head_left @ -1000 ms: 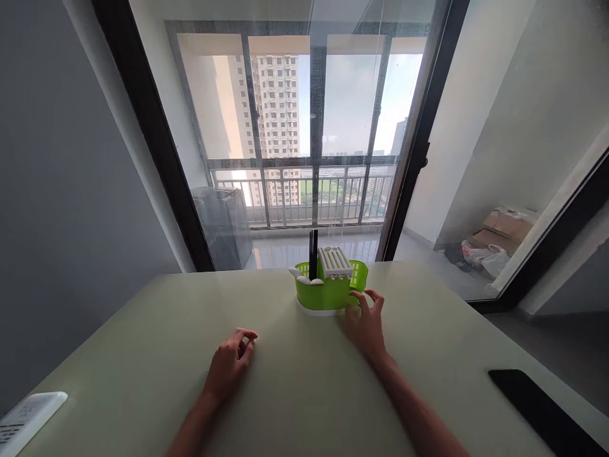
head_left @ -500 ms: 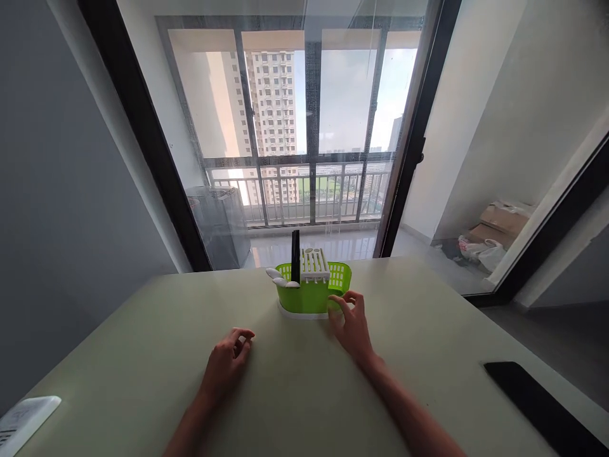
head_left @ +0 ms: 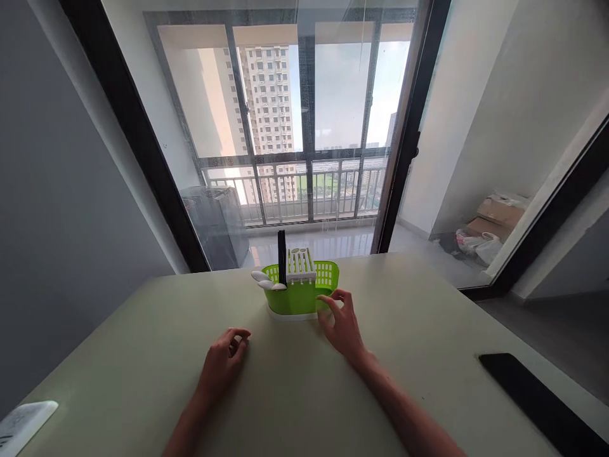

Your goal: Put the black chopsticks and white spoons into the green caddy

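Note:
A green plastic utensil holder with a white base stands toward the far side of the table. Black chopsticks rise upright from it. White spoons lean out over its left side, and a white slotted rack sits in its middle. My right hand is at the holder's front right corner, thumb and fingers curved around the low edge there; the exact contact is partly hidden. My left hand rests on the table to the near left, fingers loosely curled, apart from the holder, with nothing visible in it.
The pale table reaches up to a glass sliding door with dark frames. A long black object lies at the right edge, and a white object at the left edge. Cardboard and plastic bags lie on the floor beyond.
The utensil holder has shifted a little to the left together with my right hand. My left hand stays about where it was. The whole view has turned slightly.

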The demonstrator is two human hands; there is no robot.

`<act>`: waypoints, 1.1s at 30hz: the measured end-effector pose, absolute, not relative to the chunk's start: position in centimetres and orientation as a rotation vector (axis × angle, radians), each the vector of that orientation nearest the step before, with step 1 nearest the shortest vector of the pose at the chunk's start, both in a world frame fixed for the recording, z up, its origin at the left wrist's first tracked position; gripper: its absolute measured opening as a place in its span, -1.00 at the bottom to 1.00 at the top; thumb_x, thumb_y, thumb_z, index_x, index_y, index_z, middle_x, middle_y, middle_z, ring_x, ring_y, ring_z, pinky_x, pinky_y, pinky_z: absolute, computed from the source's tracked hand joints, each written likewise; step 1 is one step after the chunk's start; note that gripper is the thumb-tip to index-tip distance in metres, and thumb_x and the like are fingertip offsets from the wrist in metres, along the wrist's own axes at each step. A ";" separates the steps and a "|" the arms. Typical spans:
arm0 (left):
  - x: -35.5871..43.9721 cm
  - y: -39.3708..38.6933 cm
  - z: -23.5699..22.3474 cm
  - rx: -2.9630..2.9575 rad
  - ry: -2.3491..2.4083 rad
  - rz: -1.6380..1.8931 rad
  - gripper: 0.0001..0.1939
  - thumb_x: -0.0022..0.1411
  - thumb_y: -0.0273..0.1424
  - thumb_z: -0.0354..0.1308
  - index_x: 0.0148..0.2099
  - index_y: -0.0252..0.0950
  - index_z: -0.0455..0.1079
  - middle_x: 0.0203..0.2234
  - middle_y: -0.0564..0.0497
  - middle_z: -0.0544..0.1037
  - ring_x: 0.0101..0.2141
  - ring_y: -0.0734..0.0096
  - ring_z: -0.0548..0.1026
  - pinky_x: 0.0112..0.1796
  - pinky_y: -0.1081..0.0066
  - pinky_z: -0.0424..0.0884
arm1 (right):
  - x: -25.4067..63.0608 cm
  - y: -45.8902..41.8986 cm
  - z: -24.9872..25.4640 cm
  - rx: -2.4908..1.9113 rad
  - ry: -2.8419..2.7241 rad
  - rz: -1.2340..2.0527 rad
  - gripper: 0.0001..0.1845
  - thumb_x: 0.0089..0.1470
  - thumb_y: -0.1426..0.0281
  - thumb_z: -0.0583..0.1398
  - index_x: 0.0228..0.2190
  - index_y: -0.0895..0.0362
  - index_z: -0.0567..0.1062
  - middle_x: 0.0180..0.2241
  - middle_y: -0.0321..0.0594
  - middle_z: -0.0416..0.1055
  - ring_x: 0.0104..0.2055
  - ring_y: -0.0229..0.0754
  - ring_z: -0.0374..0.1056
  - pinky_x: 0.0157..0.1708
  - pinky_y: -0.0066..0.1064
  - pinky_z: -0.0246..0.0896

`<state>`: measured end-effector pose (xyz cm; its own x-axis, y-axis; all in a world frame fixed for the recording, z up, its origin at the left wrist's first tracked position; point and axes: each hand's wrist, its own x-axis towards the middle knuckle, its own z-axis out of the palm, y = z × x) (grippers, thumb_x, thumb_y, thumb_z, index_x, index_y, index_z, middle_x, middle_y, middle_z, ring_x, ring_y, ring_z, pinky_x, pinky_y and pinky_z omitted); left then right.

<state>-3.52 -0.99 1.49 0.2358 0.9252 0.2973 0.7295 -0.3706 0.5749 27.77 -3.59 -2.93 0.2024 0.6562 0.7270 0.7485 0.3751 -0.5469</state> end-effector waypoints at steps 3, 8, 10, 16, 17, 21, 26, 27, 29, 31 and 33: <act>-3.5 -0.9 1.5 2.202 1.534 0.861 -0.70 0.30 -0.18 0.02 -0.15 -0.20 0.51 -0.39 0.03 0.62 -0.46 0.34 0.54 -0.40 0.43 0.46 | 27.7 -3.6 -2.9 -1.325 -1.497 -0.099 -0.65 0.18 0.37 0.19 0.01 -0.01 0.49 -0.02 -0.11 0.16 0.04 -0.03 0.30 0.05 -0.07 0.38; -3.6 -0.7 1.3 2.215 1.525 0.862 -0.71 0.30 -0.19 0.02 -0.16 -0.19 0.51 -0.36 0.03 0.63 -0.45 0.35 0.54 -0.39 0.43 0.46 | 27.8 -3.7 -2.8 -1.325 -1.502 -0.083 -0.64 0.18 0.38 0.19 0.02 -0.02 0.48 -0.01 -0.10 0.17 0.07 -0.02 0.29 0.05 -0.09 0.38; -3.7 -0.7 1.2 2.212 1.523 0.859 -0.71 0.30 -0.19 0.02 -0.16 -0.19 0.50 -0.36 0.02 0.63 -0.45 0.35 0.54 -0.39 0.43 0.46 | 27.8 -3.8 -2.8 -1.327 -1.501 -0.079 -0.64 0.17 0.39 0.19 0.02 -0.02 0.49 -0.01 -0.10 0.17 0.07 -0.02 0.29 0.03 -0.11 0.39; -3.8 -0.6 1.1 2.187 1.532 0.839 -0.69 0.30 -0.18 0.02 -0.14 -0.21 0.50 -0.37 0.01 0.62 -0.45 0.34 0.54 -0.37 0.41 0.47 | 27.7 -3.5 -3.1 -1.322 -1.490 -0.087 -0.61 0.14 0.43 0.17 0.02 -0.01 0.49 -0.04 -0.11 0.19 0.02 -0.03 0.30 0.00 -0.10 0.40; -3.8 -0.6 1.1 2.183 1.531 0.838 -0.69 0.31 -0.17 0.02 -0.13 -0.22 0.50 -0.37 0.01 0.62 -0.45 0.34 0.54 -0.36 0.41 0.47 | 27.7 -3.5 -3.1 -1.320 -1.490 -0.089 -0.60 0.14 0.44 0.16 0.02 -0.01 0.48 -0.05 -0.11 0.19 0.00 -0.04 0.30 0.00 -0.09 0.39; -3.7 -0.6 1.1 2.181 1.537 0.839 -0.68 0.32 -0.17 0.01 -0.13 -0.22 0.50 -0.40 0.03 0.61 -0.46 0.34 0.53 -0.36 0.41 0.46 | 27.6 -3.4 -3.1 -1.309 -1.499 -0.095 -0.59 0.14 0.45 0.16 0.03 0.01 0.47 -0.05 -0.10 0.20 -0.02 -0.06 0.30 0.01 -0.12 0.38; -3.5 -0.7 1.3 2.165 1.557 0.851 -0.68 0.30 -0.16 0.03 -0.13 -0.22 0.51 -0.38 0.03 0.62 -0.46 0.35 0.53 -0.41 0.44 0.43 | 27.5 -3.3 -3.1 -1.302 -1.503 -0.093 -0.59 0.13 0.46 0.15 0.02 0.03 0.46 -0.05 -0.10 0.20 -0.03 -0.07 0.31 -0.02 -0.15 0.38; -3.5 -0.7 1.4 2.164 1.557 0.844 -0.67 0.30 -0.15 0.02 -0.13 -0.22 0.51 -0.39 0.03 0.62 -0.46 0.34 0.53 -0.41 0.44 0.43 | 27.5 -3.3 -3.1 -1.302 -1.505 -0.090 -0.60 0.13 0.46 0.15 0.02 0.03 0.46 -0.05 -0.10 0.21 -0.04 -0.07 0.31 -0.03 -0.16 0.39; -3.5 -0.7 1.4 2.163 1.559 0.825 -0.66 0.31 -0.14 0.01 -0.13 -0.22 0.51 -0.40 0.03 0.62 -0.47 0.34 0.53 -0.41 0.44 0.42 | 27.6 -3.4 -3.1 -1.305 -1.507 -0.082 -0.61 0.14 0.45 0.15 0.02 0.04 0.44 -0.05 -0.10 0.22 -0.04 -0.08 0.31 -0.04 -0.18 0.38; -3.5 -0.7 1.5 2.164 1.559 0.817 -0.66 0.31 -0.15 0.01 -0.12 -0.22 0.51 -0.40 0.03 0.61 -0.47 0.34 0.52 -0.40 0.43 0.42 | 27.6 -3.4 -3.0 -1.318 -1.499 -0.069 -0.61 0.16 0.43 0.14 0.04 0.07 0.41 -0.03 -0.07 0.24 -0.03 -0.08 0.32 -0.07 -0.22 0.37; -3.5 -0.6 1.4 2.162 1.556 0.819 -0.66 0.30 -0.15 0.01 -0.13 -0.23 0.50 -0.39 0.03 0.61 -0.47 0.35 0.52 -0.39 0.43 0.42 | 27.6 -3.5 -3.0 -1.342 -1.486 -0.049 -0.66 0.18 0.41 0.12 0.01 0.11 0.38 -0.06 -0.07 0.28 -0.08 -0.11 0.34 -0.13 -0.29 0.35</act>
